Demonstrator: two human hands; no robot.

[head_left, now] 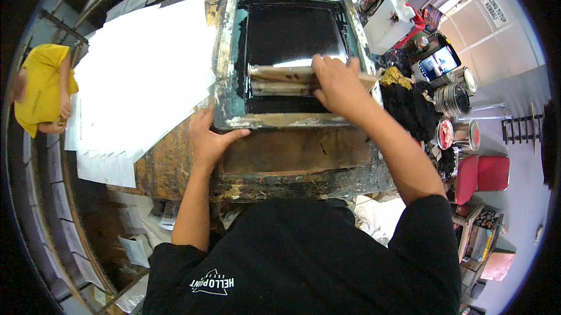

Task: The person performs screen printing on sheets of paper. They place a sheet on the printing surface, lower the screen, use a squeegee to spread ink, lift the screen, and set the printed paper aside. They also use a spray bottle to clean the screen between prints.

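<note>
A silk-screen printing frame lies on the worn table, its mesh coated with glossy black ink. My right hand is closed over the right part of a wide wooden squeegee, which lies crosswise on the inked mesh toward the near side. The squeegee's blade edge is hidden. At the frame's near left corner is my left hand, its thumb along the near edge and its fingers at the left side, gripping the corner. Some of those fingertips are hard to make out.
Overlapping white sheets spread left of the frame. Beyond them a person in a yellow shirt stands beside racks. Rags, paint cans and a lit phone crowd the right side. A red chair stands farther right.
</note>
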